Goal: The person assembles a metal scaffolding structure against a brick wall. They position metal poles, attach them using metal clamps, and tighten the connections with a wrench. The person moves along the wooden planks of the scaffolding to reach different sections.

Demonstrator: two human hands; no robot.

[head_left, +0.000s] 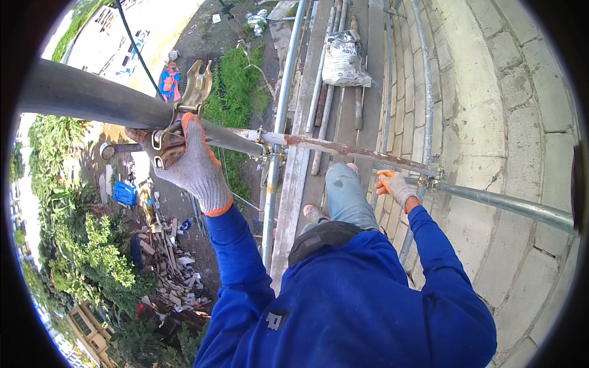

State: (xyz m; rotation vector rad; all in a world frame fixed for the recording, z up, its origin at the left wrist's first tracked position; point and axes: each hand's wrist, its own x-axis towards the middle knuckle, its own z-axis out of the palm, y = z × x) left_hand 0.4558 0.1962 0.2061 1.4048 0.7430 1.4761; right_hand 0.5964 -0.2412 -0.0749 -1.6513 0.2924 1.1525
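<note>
My left hand [197,165], in a grey knit glove with orange fingertips, is closed on a metal scaffold coupler [169,146]. The coupler sits at a thick steel tube [98,92] on the left, and its curved upper jaw [199,78] stands swung open above my thumb. My right hand [396,186], gloved the same way, is at the right beside a rust-marked crossbar [353,149]. Its fingers are curled in; whether something small is in them cannot be made out.
Under me run scaffold planks [300,202] with loose tubes [325,116] and a white printed sack [346,58]. A block wall [515,122] rises at the right. An upright tube [279,122] lines the left edge; far below lie rubble [175,264] and bushes [92,245].
</note>
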